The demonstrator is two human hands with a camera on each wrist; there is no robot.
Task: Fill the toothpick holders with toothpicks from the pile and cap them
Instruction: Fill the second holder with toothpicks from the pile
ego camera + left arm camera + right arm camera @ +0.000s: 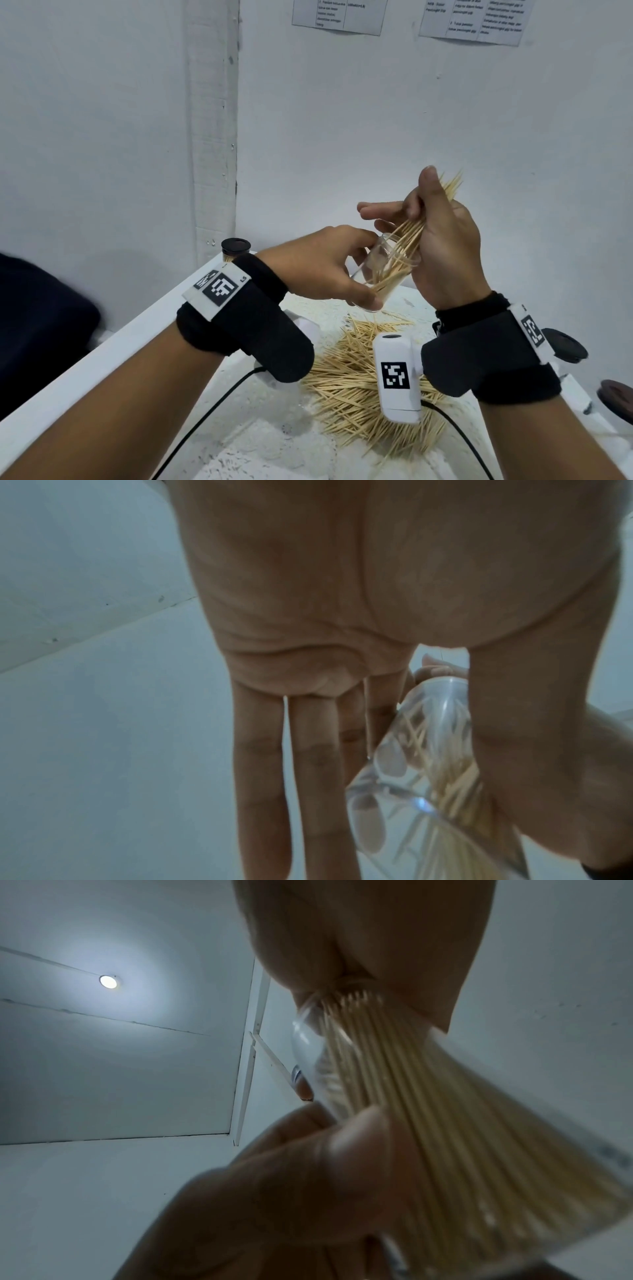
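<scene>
Above pile (356, 370), hands feeding toothpicks (411, 233) into holder (383, 267)

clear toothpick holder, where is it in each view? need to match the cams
Head: clear toothpick holder mid-frame, tilted, held in the left hand, above the pile.
Left wrist: lower right, between fingers and thumb.
Right wrist: only its rim and part of its wall show, upper centre, left of the sticks.
Shared landmark: the toothpick bundle that the right hand feeds into its mouth, visible in all three.
</scene>
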